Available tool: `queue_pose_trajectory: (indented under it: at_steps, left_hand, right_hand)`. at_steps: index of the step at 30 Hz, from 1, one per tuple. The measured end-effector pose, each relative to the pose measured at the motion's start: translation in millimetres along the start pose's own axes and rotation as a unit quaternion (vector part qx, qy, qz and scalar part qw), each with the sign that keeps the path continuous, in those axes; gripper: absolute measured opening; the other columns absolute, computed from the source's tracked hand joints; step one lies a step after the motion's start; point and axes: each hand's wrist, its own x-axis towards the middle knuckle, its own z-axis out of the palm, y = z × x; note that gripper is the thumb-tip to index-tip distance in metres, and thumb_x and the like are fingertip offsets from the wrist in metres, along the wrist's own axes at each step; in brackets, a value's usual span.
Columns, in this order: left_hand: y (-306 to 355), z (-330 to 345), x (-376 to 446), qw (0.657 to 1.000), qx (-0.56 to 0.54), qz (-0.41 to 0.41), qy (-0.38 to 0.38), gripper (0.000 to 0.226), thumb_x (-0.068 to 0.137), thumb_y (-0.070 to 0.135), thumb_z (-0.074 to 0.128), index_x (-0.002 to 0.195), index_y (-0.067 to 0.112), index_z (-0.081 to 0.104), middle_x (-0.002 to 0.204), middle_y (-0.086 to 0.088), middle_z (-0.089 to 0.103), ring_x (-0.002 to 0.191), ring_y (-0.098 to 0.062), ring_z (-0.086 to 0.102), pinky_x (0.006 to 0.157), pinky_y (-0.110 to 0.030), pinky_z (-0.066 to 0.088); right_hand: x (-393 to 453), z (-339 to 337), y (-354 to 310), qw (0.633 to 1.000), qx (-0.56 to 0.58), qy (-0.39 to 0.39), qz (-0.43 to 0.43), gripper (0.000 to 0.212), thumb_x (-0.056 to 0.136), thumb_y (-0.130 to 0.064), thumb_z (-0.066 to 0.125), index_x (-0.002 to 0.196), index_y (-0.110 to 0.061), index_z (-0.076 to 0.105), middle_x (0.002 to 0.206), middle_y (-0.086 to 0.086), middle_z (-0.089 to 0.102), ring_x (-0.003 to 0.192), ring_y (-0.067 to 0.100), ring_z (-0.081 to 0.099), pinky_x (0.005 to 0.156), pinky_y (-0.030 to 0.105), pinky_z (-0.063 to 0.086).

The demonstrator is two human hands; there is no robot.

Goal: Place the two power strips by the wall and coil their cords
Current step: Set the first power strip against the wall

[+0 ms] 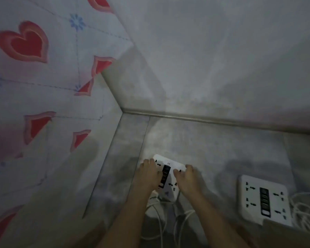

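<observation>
A white square power strip [168, 178] with a black middle panel lies flat on the grey floor. My left hand [148, 173] grips its left edge and my right hand [186, 178] grips its right edge. Its white cord [159, 221] trails loose toward me between my forearms. A second white power strip [263, 201] lies flat to the right, apart from my hands. Beside it, at the right edge of the view, its white cord [304, 210] is bunched in loops.
A grey wall [204, 59] meets the floor along a baseboard line [204, 119] beyond the strips. On the left hangs a white sheet [34, 86] printed with red hearts. Grey floor [213, 149] lies between the strips and the wall.
</observation>
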Motion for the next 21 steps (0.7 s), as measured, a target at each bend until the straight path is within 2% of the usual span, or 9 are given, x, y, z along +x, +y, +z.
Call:
queue_pose_trajectory:
  at_steps: [3, 8, 10, 13, 15, 17, 21]
  left_hand:
    - [-14.8, 12.8, 11.9, 0.996, -0.060, -0.055, 0.019, 0.044, 0.091, 0.026, 0.052, 0.128, 0.004, 0.042, 0.135, -0.016, 0.042, 0.122, -0.032, 0.046, 0.099, -0.043, 0.043]
    - [-31.3, 38.3, 17.2, 0.987, -0.121, -0.102, 0.032, 0.047, 0.089, 0.028, 0.055, 0.130, 0.007, 0.042, 0.130, -0.014, 0.045, 0.116, -0.027, 0.048, 0.096, -0.042, 0.048]
    - [-33.2, 47.5, 17.7, 0.984, -0.131, -0.110, 0.051, 0.047, 0.089, 0.029, 0.056, 0.130, 0.009, 0.043, 0.128, -0.012, 0.046, 0.111, -0.025, 0.049, 0.092, -0.039, 0.050]
    - [-28.2, 55.1, 14.8, 0.981, -0.124, -0.097, 0.112, 0.038, 0.090, 0.027, 0.054, 0.123, 0.008, 0.049, 0.120, -0.012, 0.050, 0.104, -0.023, 0.051, 0.078, -0.028, 0.045]
    - [-23.9, 58.6, 13.5, 0.977, -0.136, -0.090, 0.135, 0.030, 0.092, 0.026, 0.053, 0.117, 0.010, 0.052, 0.115, -0.010, 0.052, 0.102, -0.021, 0.051, 0.074, -0.025, 0.043]
    - [-22.0, 60.6, 13.8, 0.971, -0.174, -0.086, 0.142, 0.025, 0.093, 0.026, 0.054, 0.114, 0.013, 0.053, 0.114, -0.007, 0.051, 0.102, -0.019, 0.052, 0.076, -0.026, 0.049]
    - [-19.4, 58.0, 22.9, 0.961, -0.207, -0.064, 0.172, 0.019, 0.094, 0.020, 0.053, 0.111, 0.013, 0.056, 0.112, -0.008, 0.053, 0.101, -0.020, 0.056, 0.079, -0.031, 0.055]
  right_hand:
    - [14.4, 1.2, 8.8, 0.996, -0.022, 0.071, 0.051, 0.053, 0.090, -0.029, 0.057, 0.128, 0.005, 0.044, 0.132, 0.025, 0.050, 0.115, 0.038, 0.054, 0.089, 0.041, 0.046]
    - [20.7, 6.5, 23.8, 0.989, -0.035, 0.079, 0.124, 0.051, 0.092, -0.031, 0.055, 0.127, 0.005, 0.045, 0.131, 0.024, 0.049, 0.116, 0.038, 0.053, 0.083, 0.037, 0.044]
    - [22.3, 10.6, 30.8, 0.987, -0.044, 0.080, 0.129, 0.044, 0.092, -0.031, 0.053, 0.119, 0.004, 0.051, 0.127, 0.023, 0.053, 0.109, 0.036, 0.056, 0.083, 0.038, 0.046]
    - [20.2, 22.2, 37.5, 0.992, -0.040, 0.069, 0.102, 0.028, 0.092, -0.027, 0.053, 0.090, 0.000, 0.061, 0.107, 0.022, 0.067, 0.084, 0.027, 0.063, 0.076, 0.037, 0.052]
    - [17.6, 32.8, 37.7, 0.993, -0.031, 0.071, 0.092, 0.027, 0.092, -0.023, 0.053, 0.098, 0.003, 0.060, 0.107, 0.020, 0.065, 0.087, 0.029, 0.065, 0.071, 0.035, 0.055]
    - [15.1, 38.7, 33.2, 0.991, -0.014, 0.088, 0.097, 0.027, 0.092, -0.022, 0.052, 0.107, 0.000, 0.054, 0.112, 0.018, 0.058, 0.091, 0.030, 0.064, 0.067, 0.033, 0.053]
    - [21.8, 40.7, 26.8, 0.990, -0.024, 0.117, 0.077, 0.028, 0.092, -0.022, 0.052, 0.111, -0.002, 0.051, 0.115, 0.019, 0.050, 0.099, 0.033, 0.058, 0.080, 0.043, 0.056]
